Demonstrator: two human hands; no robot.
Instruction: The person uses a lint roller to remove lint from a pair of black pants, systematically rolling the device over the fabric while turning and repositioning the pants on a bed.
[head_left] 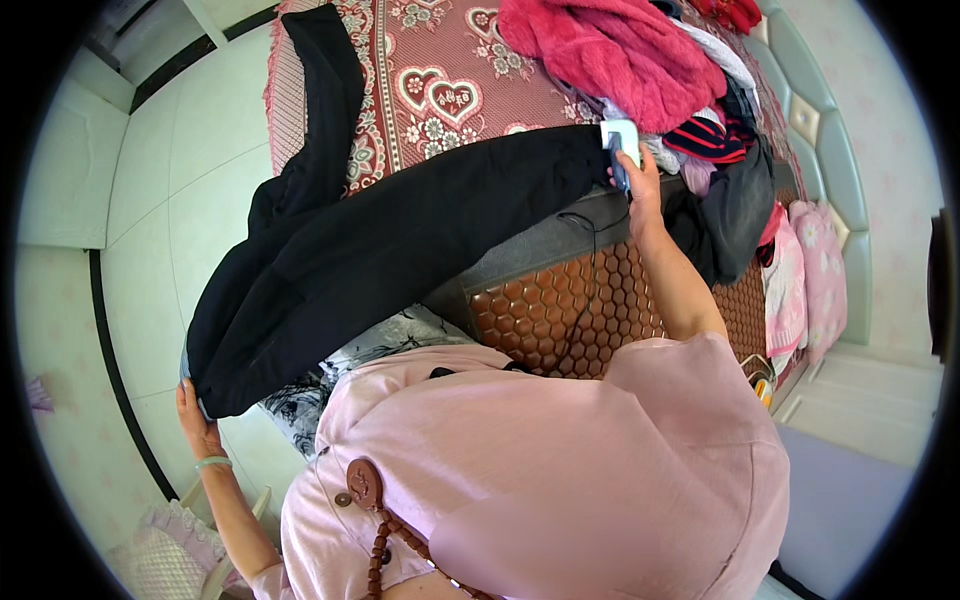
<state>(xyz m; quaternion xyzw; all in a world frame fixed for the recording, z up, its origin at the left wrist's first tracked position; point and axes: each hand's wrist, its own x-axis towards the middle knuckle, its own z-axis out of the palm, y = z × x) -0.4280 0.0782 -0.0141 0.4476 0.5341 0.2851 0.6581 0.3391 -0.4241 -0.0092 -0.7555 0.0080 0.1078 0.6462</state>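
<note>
A pair of black trousers (400, 225) stretches from the lower left across the bed; one leg runs to the right, the other lies up at the far left. My left hand (197, 415) grips the waist end, where a bluish edge shows. In my right hand (642, 182) is a small white and blue handheld device (620, 142), its head against the cuff of the right-hand leg. Its exact kind cannot be made out. A thin black cord (592, 270) runs below this hand over the brown mat.
A red bedspread (420, 130) with hearts covers the far bed. Piled clothes, among them a pink fluffy garment (630, 60), lie beyond my right hand. A brown honeycomb mat (530, 310) is nearer me. Pink pillows (820, 270) lean by the padded headboard (855, 180).
</note>
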